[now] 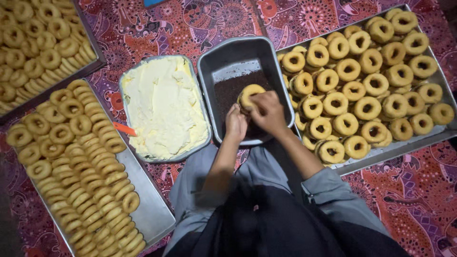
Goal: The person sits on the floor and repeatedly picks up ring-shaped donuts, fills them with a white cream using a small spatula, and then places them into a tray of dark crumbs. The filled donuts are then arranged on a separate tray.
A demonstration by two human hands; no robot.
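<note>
Both hands meet over a deep grey metal pan [209,71] whose bottom is covered with dark chocolate sprinkles [228,88]. My right hand [267,112] and my left hand [235,123] together grip one golden ring doughnut [249,92], held just above the sprinkles at the pan's near side. Part of the doughnut is hidden under my fingers. To the left stands a second metal pan [124,78] full of pale yellow cream [164,107], with an orange handle [124,128] sticking out at its left rim.
A large tray [428,138] at the right holds several plain doughnuts [366,76]. Two trays at the left, one near [152,209] and one far [93,57], carry packed rows of doughnuts. A red patterned cloth [419,190] lies under everything. My knees and dark clothing fill the bottom centre.
</note>
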